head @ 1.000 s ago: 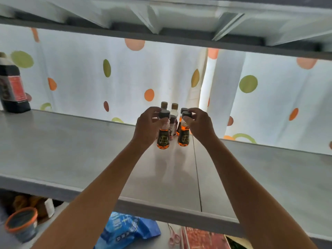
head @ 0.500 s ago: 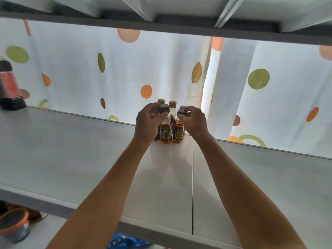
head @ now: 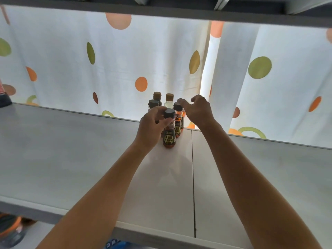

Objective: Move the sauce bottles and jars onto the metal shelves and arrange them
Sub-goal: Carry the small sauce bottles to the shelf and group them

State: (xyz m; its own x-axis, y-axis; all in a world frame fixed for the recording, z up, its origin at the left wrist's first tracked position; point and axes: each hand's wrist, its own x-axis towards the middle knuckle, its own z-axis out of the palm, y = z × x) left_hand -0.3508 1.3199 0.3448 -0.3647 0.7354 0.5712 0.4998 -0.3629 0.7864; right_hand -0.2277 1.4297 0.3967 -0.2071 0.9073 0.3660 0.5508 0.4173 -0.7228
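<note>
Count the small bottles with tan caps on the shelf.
2: one tan-capped bottle stands at the back left of the cluster, the other just right of it. The hands and dark-capped bottles in front may hide more.

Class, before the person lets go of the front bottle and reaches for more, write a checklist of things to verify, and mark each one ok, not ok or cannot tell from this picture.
1. Front bottle upright on the metal shelf: ok.
2. Left hand holds the front bottle near its dark cap: ok.
3. Right hand free of any bottle: ok, its fingers are relaxed above the second dark-capped bottle.
4. Front bottle's base fully resting on the shelf: cannot tell.
5. The two tan-capped bottles at the back upright: ok.
6. Gap between the front bottle and the one behind it: cannot tell, they overlap in this view.
</note>
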